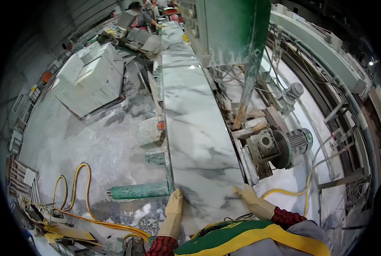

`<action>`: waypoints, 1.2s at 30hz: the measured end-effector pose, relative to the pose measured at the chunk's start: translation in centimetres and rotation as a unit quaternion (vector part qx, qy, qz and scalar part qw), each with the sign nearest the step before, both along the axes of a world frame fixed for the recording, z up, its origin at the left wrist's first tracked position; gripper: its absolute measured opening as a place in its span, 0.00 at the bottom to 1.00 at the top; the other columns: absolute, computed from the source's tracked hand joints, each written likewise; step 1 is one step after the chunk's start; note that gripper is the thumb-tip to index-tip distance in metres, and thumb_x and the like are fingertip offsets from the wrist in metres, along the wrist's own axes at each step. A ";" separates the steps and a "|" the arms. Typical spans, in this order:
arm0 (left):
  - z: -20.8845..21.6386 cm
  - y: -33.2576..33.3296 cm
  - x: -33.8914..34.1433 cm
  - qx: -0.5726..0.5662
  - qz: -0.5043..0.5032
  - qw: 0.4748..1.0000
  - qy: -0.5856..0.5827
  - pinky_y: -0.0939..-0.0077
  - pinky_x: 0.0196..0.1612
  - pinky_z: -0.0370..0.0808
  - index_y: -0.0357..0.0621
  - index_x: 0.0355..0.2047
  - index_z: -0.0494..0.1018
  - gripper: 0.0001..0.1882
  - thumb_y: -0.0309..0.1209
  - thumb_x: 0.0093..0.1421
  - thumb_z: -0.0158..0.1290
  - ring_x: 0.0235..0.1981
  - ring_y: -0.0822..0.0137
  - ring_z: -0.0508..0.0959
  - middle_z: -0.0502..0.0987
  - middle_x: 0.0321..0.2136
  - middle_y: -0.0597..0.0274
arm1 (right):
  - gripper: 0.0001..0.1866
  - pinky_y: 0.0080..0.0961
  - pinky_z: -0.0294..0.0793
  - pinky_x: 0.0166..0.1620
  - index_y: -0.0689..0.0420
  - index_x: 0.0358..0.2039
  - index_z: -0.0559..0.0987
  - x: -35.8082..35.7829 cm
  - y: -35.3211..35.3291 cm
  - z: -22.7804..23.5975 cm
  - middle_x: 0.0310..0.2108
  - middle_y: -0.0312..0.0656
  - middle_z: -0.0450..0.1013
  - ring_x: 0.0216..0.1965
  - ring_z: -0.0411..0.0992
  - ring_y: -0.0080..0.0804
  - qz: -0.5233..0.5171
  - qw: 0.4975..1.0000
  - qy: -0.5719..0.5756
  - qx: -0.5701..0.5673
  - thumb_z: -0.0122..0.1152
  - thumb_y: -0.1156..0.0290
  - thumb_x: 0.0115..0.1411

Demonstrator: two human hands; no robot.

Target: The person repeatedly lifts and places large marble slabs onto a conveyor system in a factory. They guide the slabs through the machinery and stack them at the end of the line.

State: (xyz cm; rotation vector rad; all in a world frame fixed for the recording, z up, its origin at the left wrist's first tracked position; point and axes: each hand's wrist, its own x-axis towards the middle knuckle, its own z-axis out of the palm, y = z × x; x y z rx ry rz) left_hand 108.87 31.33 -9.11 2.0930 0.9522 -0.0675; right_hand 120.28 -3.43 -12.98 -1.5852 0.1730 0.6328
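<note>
A long white marble slab [199,123] with grey veins runs away from me along a narrow conveyor bed. My left hand [173,213], in a cream work glove, is closed on the slab's near left edge. At the near right edge my right hand [254,202], gloved alike, grips the slab with its tips resting on the top face. The undersides of both hands are hidden. A green and yellow apron [246,239] covers the slab's closest end.
On the left stands a stack of white stone blocks [92,81]; a green roller [139,190] juts out below it. Yellow hoses [88,215] lie on the floor. To the right are a motor [297,143] and a green machine cabinet [231,32]. Another person [142,19] stands at the far end.
</note>
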 end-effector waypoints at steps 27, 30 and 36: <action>4.8 -6.0 -15.2 -0.591 0.237 0.760 -0.128 0.65 0.63 0.78 0.41 0.58 0.73 0.22 0.45 0.75 0.52 0.55 0.62 0.78 0.77 0.54 0.60 | 0.31 0.43 0.82 0.52 0.61 0.61 0.78 0.0 -1.5 2.3 0.50 0.48 0.81 0.50 0.81 0.46 0.011 0.999 -0.035 -0.008 0.71 0.60 0.61; 4.4 -6.1 -15.0 -0.585 0.254 0.760 -0.127 0.66 0.63 0.77 0.40 0.59 0.72 0.22 0.45 0.76 0.50 0.55 0.62 0.78 0.78 0.53 0.60 | 0.33 0.44 0.81 0.54 0.60 0.61 0.78 -4.9 -0.5 10.8 0.49 0.50 0.81 0.49 0.80 0.53 0.061 0.920 -0.332 -0.199 0.74 0.60 0.56; 4.0 -6.2 -14.2 -0.587 0.241 0.760 -0.142 0.61 0.67 0.76 0.39 0.66 0.67 0.28 0.47 0.78 0.48 0.66 0.54 0.71 0.72 0.60 0.50 | 0.39 0.52 0.64 0.68 0.60 0.61 0.75 -11.7 4.3 16.2 0.60 0.57 0.72 0.62 0.68 0.62 0.352 0.707 -0.569 -0.229 0.73 0.57 0.50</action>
